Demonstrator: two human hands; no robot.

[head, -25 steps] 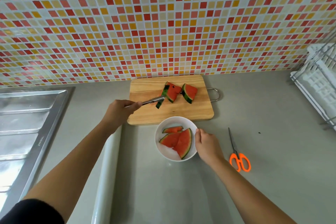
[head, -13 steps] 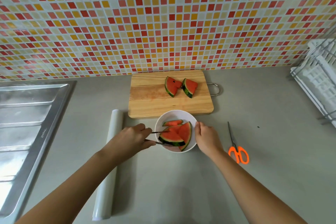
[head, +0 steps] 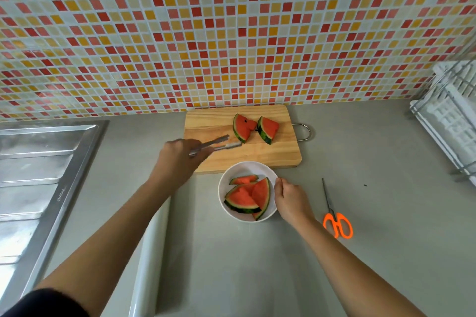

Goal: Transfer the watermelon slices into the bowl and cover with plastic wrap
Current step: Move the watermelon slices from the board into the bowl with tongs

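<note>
Head view shows my left hand (head: 177, 162) clenched around a pair of metal tongs (head: 215, 144), whose open tips hang over the wooden cutting board (head: 211, 123), just beside the nearer of two watermelon slices (head: 243, 127) lying there. The tongs carry nothing. My right hand (head: 289, 199) grips the right rim of the white bowl (head: 231, 172), thumb on the edge. Three more slices (head: 247, 197) lie inside the bowl (rinds dark green, flesh up), overlapping one another. The bowl stands on the grey table (head: 360, 162), touching or nearly touching the board's front edge. A roll of plastic wrap (head: 149, 252) lies on the table under my left forearm. Orange-handled scissors (head: 334, 216) rest to the right of my right hand, apart from it.
</note>
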